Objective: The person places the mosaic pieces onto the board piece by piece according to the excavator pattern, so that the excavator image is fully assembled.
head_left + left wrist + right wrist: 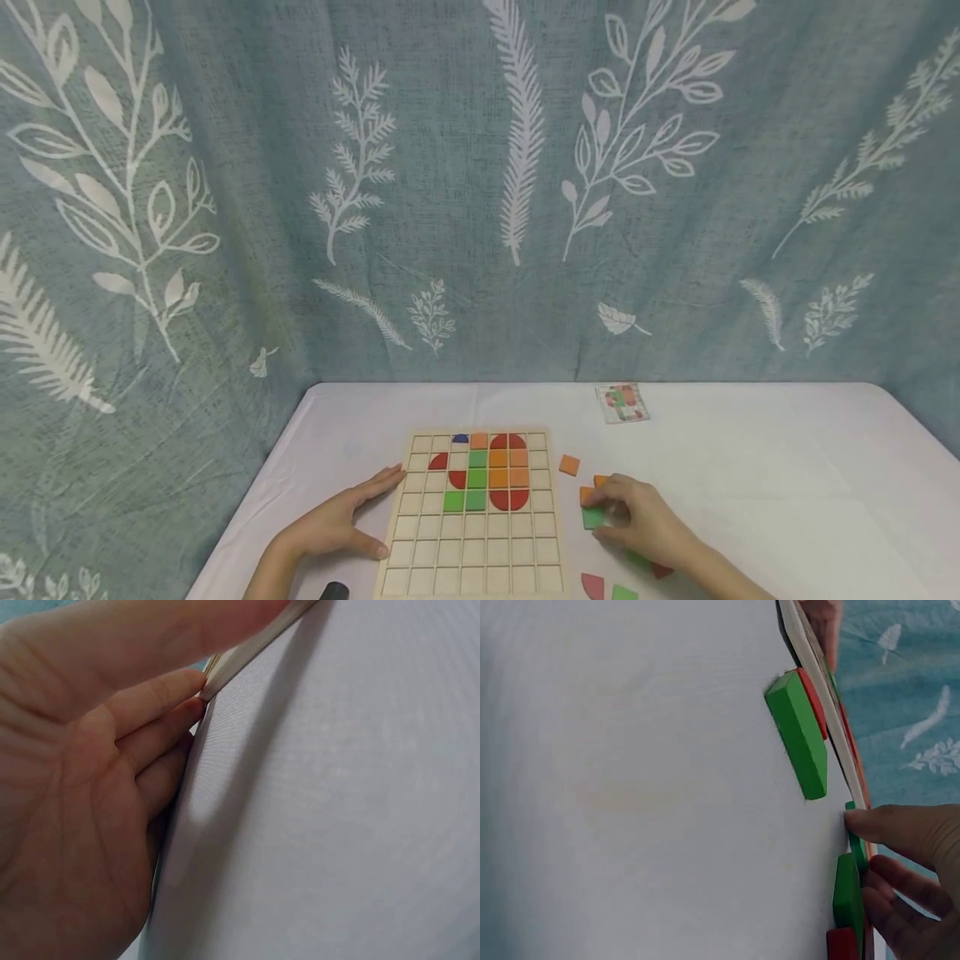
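A wooden grid board (463, 577) lies on the table, with red, green, orange and blue tiles in its upper cells. At the board's left edge, my left hand (330, 523) rests with spread fingers and thumb touching the side. In the left wrist view, fingertips of the left hand (112, 772) meet the board's edge (247, 652). Right of the board, my right hand (647, 521) has thumb and index finger at opposite sides of a green square tile (592, 518), pinching it. The right wrist view shows that green tile (856, 844) partly covered by the right hand (915, 862).
Loose pieces lie around the right hand: an orange square (569, 465), a pink-red quarter circle (592, 586) and a green tile (624, 592). A small pattern card (623, 403) lies at the back. A black object (334, 591) stands at the front edge near the left forearm.
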`<action>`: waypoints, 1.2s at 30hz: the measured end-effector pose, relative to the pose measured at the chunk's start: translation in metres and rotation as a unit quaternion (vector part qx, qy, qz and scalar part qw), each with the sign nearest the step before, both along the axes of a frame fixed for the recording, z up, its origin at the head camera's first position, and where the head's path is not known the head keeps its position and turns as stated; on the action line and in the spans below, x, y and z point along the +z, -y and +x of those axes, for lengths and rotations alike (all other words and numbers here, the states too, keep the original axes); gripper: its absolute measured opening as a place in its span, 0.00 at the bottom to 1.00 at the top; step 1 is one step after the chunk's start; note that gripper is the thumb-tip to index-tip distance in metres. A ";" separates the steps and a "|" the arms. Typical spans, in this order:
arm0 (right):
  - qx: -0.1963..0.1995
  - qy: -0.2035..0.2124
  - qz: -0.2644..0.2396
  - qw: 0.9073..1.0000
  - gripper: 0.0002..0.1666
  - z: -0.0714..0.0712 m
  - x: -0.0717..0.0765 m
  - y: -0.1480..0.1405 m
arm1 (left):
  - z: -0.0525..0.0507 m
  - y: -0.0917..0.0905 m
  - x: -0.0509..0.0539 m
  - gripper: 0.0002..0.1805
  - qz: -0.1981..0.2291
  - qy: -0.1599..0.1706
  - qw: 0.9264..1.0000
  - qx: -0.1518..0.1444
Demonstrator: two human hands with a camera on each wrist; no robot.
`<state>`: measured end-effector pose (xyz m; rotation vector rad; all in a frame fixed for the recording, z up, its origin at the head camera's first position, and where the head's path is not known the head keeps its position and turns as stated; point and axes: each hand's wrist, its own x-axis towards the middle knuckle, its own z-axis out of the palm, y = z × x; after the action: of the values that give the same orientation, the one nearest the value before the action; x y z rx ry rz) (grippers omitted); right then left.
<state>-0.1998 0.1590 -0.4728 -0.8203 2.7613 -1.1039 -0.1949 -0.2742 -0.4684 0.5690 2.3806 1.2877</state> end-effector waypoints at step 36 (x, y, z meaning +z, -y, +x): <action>-0.005 0.083 -0.109 0.991 0.14 -0.007 0.009 0.005 | -0.005 -0.001 0.005 0.53 -0.011 0.004 1.000 -0.002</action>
<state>-0.2067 0.1538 -0.4634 -0.6993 2.5444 -1.4244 -0.1997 -0.2731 -0.4635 0.5605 2.3830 1.2590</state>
